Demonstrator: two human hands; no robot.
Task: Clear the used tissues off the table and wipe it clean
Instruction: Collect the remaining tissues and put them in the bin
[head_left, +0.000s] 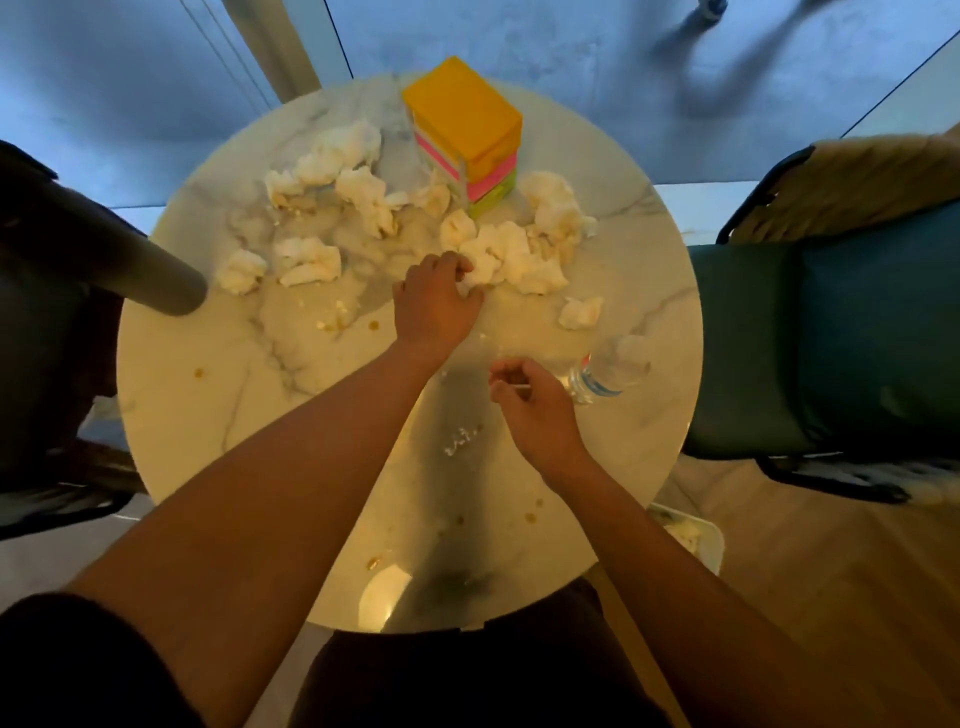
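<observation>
Several crumpled white used tissues lie across the far half of the round marble table. My left hand reaches over the table's middle, its fingers closed on the edge of a crumpled tissue. Nearer to me and to the right, my right hand hovers above the tabletop, pinching a thin white stick-like scrap between its fingertips. Brown spots and crumbs stain the marble, and a wet smear lies between my arms.
A stack of bright boxes, orange on top, stands at the table's far side. A clear plastic bottle lies at the right edge. A dark green chair is at the right, a dark chair at the left, a white bin below right.
</observation>
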